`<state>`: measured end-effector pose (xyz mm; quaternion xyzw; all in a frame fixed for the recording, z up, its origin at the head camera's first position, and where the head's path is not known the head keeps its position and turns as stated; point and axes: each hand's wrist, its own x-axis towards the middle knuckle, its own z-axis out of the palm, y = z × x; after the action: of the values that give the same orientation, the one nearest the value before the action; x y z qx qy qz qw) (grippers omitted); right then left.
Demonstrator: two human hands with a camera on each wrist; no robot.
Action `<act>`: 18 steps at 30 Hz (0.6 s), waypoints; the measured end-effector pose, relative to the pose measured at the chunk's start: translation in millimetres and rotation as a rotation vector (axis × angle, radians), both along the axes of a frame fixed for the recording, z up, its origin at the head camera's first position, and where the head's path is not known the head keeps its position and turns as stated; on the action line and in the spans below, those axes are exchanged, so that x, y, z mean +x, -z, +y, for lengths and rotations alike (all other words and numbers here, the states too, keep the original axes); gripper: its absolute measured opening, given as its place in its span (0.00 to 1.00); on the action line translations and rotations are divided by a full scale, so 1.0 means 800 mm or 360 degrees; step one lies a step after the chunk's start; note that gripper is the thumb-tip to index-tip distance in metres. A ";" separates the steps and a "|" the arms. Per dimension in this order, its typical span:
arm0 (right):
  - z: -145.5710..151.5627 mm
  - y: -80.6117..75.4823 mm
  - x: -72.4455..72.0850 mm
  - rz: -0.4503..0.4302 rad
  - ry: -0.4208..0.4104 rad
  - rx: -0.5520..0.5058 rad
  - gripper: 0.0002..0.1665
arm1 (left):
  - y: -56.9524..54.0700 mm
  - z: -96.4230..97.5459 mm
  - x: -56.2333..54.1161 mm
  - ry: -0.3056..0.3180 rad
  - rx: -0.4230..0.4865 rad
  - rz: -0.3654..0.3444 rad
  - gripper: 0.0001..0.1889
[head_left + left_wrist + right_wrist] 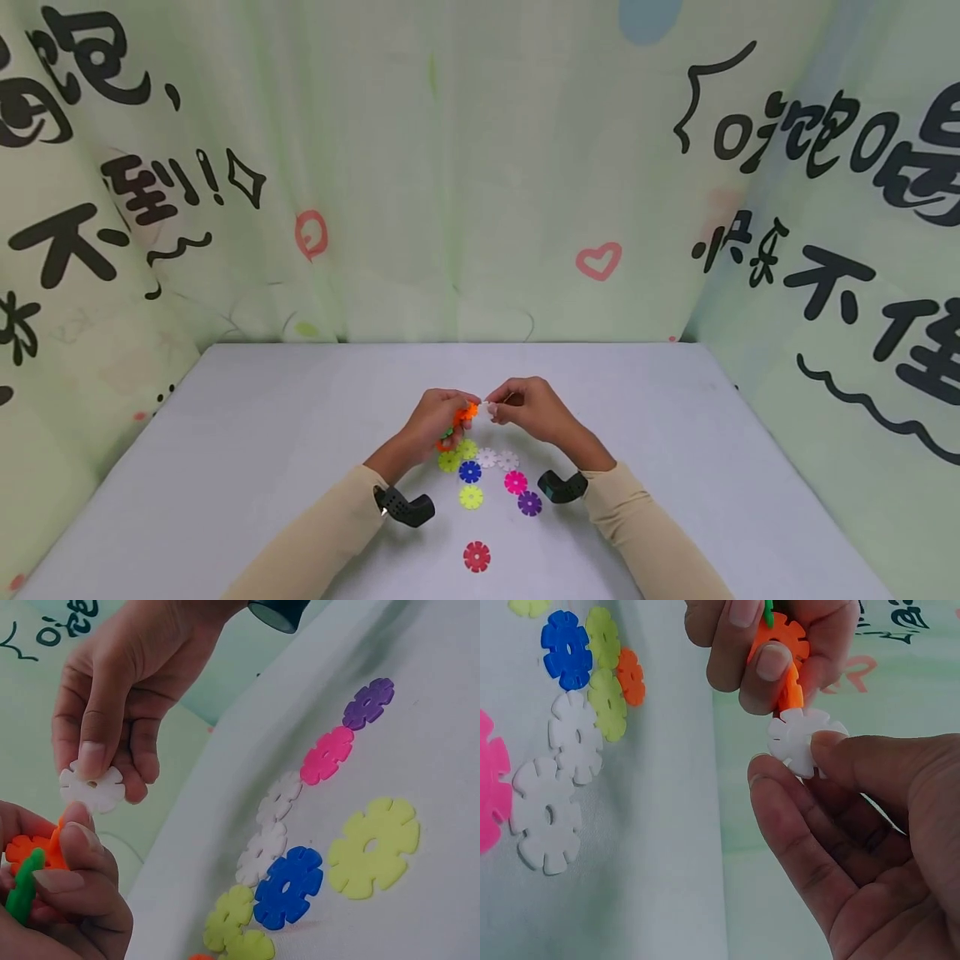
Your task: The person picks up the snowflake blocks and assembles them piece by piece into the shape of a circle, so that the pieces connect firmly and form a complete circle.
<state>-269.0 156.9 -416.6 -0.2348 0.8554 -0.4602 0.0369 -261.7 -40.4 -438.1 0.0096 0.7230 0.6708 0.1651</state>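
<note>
White plastic flower disc (94, 799) up at right fingertips, over table (225, 467). Pinches it with right hand (531, 408), thumb on one face, fingers behind, nearly closed with just the disc between. Curls left hand (438, 417) fingers snugly round orange flower discs (784, 634), one face-on, one edge-on, plus green piece (26, 889). White disc edge right up against edge-on orange in right wrist view; cannot tell if slotted in or only touching.

On table, below hands: two yellow-green discs (450, 461) side by side, with another orange disc (630, 676) lying next to them. Blue disc (470, 472) near those, paler yellow disc (471, 497) nearer the body. To the right, two loose white discs (508, 460) just beside each other, then pink disc (515, 482), then purple disc (529, 503). Red disc (477, 557) well apart, closest to the body.

Black wrist cameras (408, 508) on both wrists, over beige sleeves (322, 533). Behind table, pale green curtain (450, 167) with dark lettering and red heart outline (598, 262).
</note>
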 end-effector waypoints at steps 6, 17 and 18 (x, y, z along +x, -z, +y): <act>-0.005 0.003 0.000 0.0147 -0.0041 -0.0012 0.06 | 0.000 0.003 -0.001 -0.0122 -0.0053 0.0043 0.16; -0.006 0.002 0.003 0.0173 0.0104 -0.0151 0.05 | -0.004 0.016 0.004 -0.0277 0.0058 0.0245 0.14; -0.005 0.001 0.002 0.0177 0.0107 -0.0156 0.05 | -0.004 0.016 0.004 -0.0279 0.0064 0.0249 0.15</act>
<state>-267.3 152.5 -417.7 -0.2327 0.8400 -0.4887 -0.0378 -258.8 -27.9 -434.9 0.0020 0.7181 0.6943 0.0485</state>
